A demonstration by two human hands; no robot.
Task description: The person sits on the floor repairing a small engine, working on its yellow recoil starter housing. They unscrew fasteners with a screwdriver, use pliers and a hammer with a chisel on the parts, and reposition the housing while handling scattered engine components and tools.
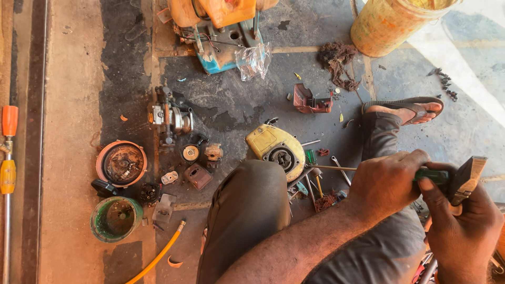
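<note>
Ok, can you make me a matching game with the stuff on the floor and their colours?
Things:
1. bucket
2. round cup
3. hose
4. ribbed cover

Colours:
A. red
B. green
C. yellow-orange, stained
D. yellow

Pairs: 1-C, 2-B, 3-D, 4-A

Screwdriver (368,169): thin bare metal shaft, glossy green plastic handle. Dark matt block with a dull metal strap (467,179). Recoil cover (275,147): yellow plastic, scuffed and grimy. Engine block (169,119): rough cast metal, oily. Floor (73,158): rough concrete, oil-stained. Bucket (386,26): smeared matt plastic. Hose (158,255): smooth yellow rubber or plastic. Trousers (247,210): dull woven cloth.
</note>
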